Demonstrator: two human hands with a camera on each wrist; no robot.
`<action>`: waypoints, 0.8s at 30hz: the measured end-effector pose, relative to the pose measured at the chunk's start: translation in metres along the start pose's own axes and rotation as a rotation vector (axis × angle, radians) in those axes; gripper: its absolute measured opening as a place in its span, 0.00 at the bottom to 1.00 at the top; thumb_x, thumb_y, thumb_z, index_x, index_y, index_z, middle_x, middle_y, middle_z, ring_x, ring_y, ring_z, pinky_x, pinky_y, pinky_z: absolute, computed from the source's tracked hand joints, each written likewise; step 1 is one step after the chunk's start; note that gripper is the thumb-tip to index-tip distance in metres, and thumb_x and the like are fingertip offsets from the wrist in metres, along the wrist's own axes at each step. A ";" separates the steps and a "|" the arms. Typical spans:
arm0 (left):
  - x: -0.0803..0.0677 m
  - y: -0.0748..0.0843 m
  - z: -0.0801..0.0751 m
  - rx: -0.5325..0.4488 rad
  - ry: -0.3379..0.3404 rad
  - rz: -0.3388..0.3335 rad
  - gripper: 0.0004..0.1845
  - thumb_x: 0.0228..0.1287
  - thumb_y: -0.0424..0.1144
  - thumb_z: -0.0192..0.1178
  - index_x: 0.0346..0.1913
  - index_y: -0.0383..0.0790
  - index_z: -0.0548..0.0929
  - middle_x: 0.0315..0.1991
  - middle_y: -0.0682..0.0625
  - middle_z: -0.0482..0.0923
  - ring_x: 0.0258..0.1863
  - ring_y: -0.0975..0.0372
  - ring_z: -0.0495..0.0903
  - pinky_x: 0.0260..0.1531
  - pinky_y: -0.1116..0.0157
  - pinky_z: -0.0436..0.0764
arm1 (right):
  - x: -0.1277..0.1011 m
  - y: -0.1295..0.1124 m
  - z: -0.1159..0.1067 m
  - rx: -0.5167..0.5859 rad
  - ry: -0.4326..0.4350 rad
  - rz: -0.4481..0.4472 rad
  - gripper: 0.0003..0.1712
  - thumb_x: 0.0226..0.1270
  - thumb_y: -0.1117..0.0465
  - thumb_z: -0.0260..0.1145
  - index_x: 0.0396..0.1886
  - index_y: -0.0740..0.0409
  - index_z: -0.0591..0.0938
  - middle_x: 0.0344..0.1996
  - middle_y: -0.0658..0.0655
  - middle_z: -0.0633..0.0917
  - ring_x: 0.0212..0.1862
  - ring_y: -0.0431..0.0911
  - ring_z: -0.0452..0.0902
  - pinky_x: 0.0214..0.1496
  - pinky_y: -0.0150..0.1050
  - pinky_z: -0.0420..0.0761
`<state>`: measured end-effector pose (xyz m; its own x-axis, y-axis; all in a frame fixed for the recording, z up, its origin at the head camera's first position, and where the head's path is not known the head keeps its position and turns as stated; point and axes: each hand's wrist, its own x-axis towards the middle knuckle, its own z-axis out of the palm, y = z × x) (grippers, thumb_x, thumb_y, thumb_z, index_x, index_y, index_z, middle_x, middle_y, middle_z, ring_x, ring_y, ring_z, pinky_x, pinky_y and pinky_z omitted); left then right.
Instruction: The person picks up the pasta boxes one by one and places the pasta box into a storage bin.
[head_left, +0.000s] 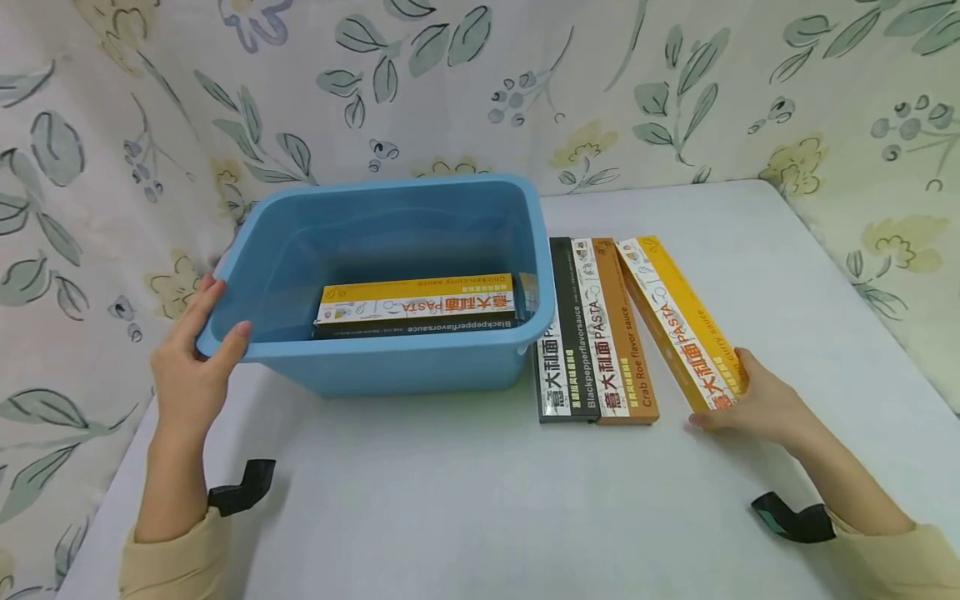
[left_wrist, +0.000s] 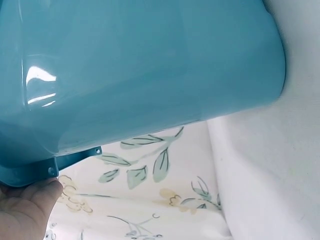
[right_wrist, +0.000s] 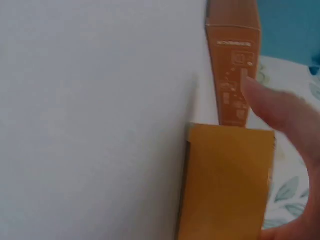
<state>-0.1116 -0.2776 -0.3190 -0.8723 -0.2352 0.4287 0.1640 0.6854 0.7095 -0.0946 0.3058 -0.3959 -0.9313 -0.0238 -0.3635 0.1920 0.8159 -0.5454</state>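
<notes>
The long black cardboard box (head_left: 564,333) lying flat on the counter reads "Blackpepperflavorsauce" along its side, beside large Chinese characters and part of the word "PASTA". Touching it, the long brown cardboard box (head_left: 621,333) carries "PASTA" in orange and "Crab Roe flavor sauce" down its edge. The long yellow cardboard box (head_left: 678,321), tilted up on its side, shows "PASTA" with the same Chinese characters. Inside the blue plastic tub (head_left: 390,367), the yellow-topped box (head_left: 417,300) reads, upside down, "PASTA" and "Chicken curry sauce"; the black box under it (head_left: 420,327) reads "Blackpepperflavorsauce"
</notes>
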 end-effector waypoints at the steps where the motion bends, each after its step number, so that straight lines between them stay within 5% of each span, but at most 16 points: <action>1: 0.000 0.000 0.000 -0.002 0.002 0.002 0.29 0.66 0.42 0.60 0.70 0.49 0.70 0.71 0.58 0.62 0.70 0.50 0.62 0.62 0.50 0.65 | 0.000 0.000 0.001 -0.003 0.013 0.007 0.70 0.46 0.44 0.78 0.71 0.78 0.45 0.55 0.77 0.68 0.47 0.63 0.67 0.39 0.48 0.71; 5: 0.000 -0.001 0.000 -0.008 0.010 0.008 0.29 0.65 0.42 0.60 0.70 0.49 0.70 0.71 0.58 0.63 0.70 0.50 0.63 0.62 0.52 0.65 | -0.002 0.000 0.004 -0.002 0.080 0.024 0.67 0.45 0.42 0.78 0.70 0.78 0.52 0.53 0.76 0.70 0.46 0.62 0.68 0.37 0.45 0.71; 16: 0.000 0.000 0.000 -0.012 0.012 0.012 0.29 0.65 0.42 0.59 0.70 0.48 0.71 0.71 0.57 0.63 0.69 0.49 0.63 0.62 0.51 0.65 | -0.005 0.000 -0.001 0.102 0.157 0.096 0.65 0.49 0.47 0.77 0.74 0.74 0.49 0.63 0.82 0.61 0.56 0.69 0.61 0.45 0.57 0.70; 24: 0.000 0.001 0.000 -0.009 0.014 0.023 0.29 0.65 0.42 0.59 0.70 0.47 0.71 0.71 0.57 0.63 0.69 0.49 0.63 0.62 0.49 0.64 | -0.010 -0.001 -0.006 0.108 0.207 0.099 0.62 0.52 0.49 0.75 0.75 0.70 0.49 0.64 0.81 0.61 0.57 0.69 0.60 0.42 0.51 0.69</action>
<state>-0.1112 -0.2766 -0.3184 -0.8615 -0.2292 0.4531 0.1884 0.6844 0.7044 -0.0874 0.3084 -0.3869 -0.9477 0.1806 -0.2631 0.3069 0.7415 -0.5967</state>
